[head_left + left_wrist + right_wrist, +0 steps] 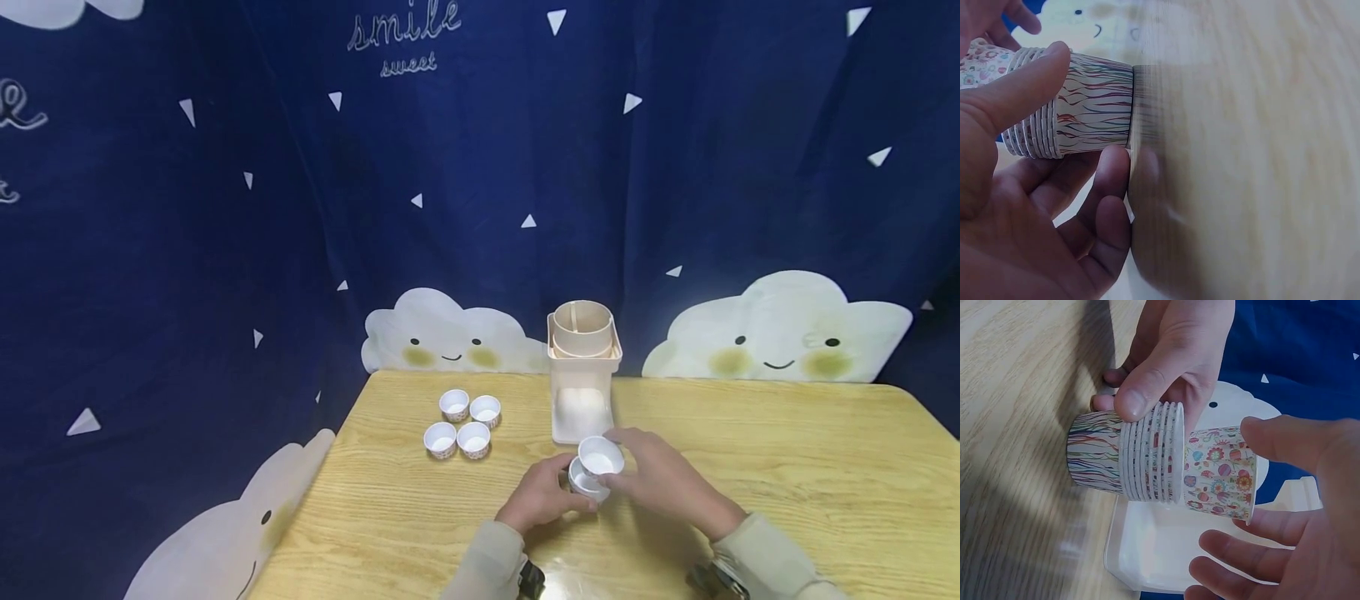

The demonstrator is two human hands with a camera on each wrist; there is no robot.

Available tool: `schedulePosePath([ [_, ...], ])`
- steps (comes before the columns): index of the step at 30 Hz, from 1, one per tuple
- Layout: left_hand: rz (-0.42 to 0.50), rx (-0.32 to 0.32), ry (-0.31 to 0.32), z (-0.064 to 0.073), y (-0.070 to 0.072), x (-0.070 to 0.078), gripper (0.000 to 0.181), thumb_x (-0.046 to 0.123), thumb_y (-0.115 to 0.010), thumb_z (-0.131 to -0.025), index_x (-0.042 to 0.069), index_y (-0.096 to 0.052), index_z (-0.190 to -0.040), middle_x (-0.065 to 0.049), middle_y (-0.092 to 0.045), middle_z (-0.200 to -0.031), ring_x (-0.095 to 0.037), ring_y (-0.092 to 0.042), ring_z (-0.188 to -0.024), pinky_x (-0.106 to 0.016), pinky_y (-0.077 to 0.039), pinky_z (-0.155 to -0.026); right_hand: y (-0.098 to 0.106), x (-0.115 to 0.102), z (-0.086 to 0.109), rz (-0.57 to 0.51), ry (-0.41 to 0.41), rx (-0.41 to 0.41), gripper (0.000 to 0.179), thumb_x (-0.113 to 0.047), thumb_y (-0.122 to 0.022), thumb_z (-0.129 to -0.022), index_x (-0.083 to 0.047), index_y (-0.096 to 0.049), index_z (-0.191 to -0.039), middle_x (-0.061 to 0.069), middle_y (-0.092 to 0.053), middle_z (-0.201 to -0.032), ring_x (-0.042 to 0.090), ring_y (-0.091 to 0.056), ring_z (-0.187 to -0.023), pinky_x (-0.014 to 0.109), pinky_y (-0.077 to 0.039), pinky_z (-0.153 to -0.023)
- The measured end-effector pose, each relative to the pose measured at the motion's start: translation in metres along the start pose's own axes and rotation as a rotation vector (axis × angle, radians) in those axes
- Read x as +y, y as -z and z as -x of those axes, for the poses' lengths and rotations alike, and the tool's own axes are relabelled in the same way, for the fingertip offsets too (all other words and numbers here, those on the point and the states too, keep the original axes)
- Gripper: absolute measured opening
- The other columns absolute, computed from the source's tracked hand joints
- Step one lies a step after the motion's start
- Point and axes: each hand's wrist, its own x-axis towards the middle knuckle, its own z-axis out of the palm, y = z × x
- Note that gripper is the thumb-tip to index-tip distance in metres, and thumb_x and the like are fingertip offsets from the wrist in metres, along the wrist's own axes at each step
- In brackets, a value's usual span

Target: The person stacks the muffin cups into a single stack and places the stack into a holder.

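My left hand [543, 493] grips a nested stack of small paper cups [1094, 450] standing on the table, thumb on the rims and fingers around the far side. The outermost cup has wavy coloured lines, and several white rims show stacked in both wrist views. Just above the stack, my right hand [663, 479] pinches a single paper cup [1219, 472] with a floral print between thumb and fingers. That cup is upright, its base at the mouth of the stack and slightly offset to the right in the head view.
A cream plastic holder [581, 400] with a round open tube on top stands right behind the hands, near the table's back edge. Several white paper cups [456, 439] sit grouped at the left of the wooden table [750, 450]. A blue curtain [480, 150] hangs behind.
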Motion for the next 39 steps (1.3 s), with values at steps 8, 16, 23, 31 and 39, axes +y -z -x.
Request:
schedulePosePath([
  [8, -0.007, 0.010, 0.004, -0.001, -0.001, -0.001, 0.062, 0.023, -0.090, -0.068, 0.027, -0.066, -0.125, 0.009, -0.071, -0.118, -0.012, -0.061, -0.114, -0.042, -0.045, -0.105, -0.004, -0.002, 0.000, -0.001, -0.006, -0.025, 0.049, -0.024, -0.082, -0.077, -0.001, -0.065, -0.117, 0.010, -0.071, -0.112, 0.030, -0.066, -0.106, 0.050, -0.052, -0.091],
  [16, -0.004, 0.003, 0.009, 0.000, -0.002, -0.002, 0.067, 0.023, -0.089, -0.068, 0.028, -0.064, -0.130, 0.007, -0.069, -0.126, -0.018, -0.060, -0.122, -0.046, -0.044, -0.108, -0.008, -0.003, 0.000, -0.005, -0.020, -0.036, 0.048, -0.026, -0.082, -0.077, -0.003, -0.066, -0.117, 0.009, -0.072, -0.112, 0.028, -0.066, -0.106, 0.048, -0.053, -0.090],
  [23, -0.025, 0.012, 0.016, 0.000, -0.001, 0.000, 0.067, 0.022, -0.089, -0.067, 0.028, -0.064, -0.129, 0.006, -0.070, -0.124, -0.017, -0.061, -0.118, -0.044, -0.047, -0.105, -0.010, 0.000, 0.000, 0.013, -0.016, -0.034, 0.047, -0.026, -0.082, -0.077, -0.004, -0.066, -0.116, 0.008, -0.072, -0.111, 0.026, -0.066, -0.104, 0.045, -0.053, -0.088],
  [31, -0.030, 0.006, 0.011, 0.000, -0.001, 0.000, 0.067, 0.022, -0.089, -0.067, 0.027, -0.065, -0.129, 0.007, -0.070, -0.122, -0.013, -0.061, -0.116, -0.042, -0.046, -0.105, -0.010, 0.002, 0.001, 0.021, -0.024, -0.039, 0.050, -0.028, -0.082, -0.077, -0.003, -0.066, -0.118, 0.011, -0.071, -0.114, 0.029, -0.066, -0.106, 0.047, -0.053, -0.089],
  [39, -0.021, 0.006, 0.010, 0.000, -0.001, 0.000, 0.059, 0.022, -0.089, -0.068, 0.026, -0.067, -0.123, 0.010, -0.072, -0.115, -0.013, -0.061, -0.114, -0.044, -0.045, -0.106, -0.008, 0.001, 0.003, 0.032, -0.038, -0.072, 0.064, -0.030, -0.080, -0.079, 0.004, -0.059, -0.129, 0.023, -0.065, -0.126, 0.042, -0.061, -0.117, 0.057, -0.049, -0.099],
])
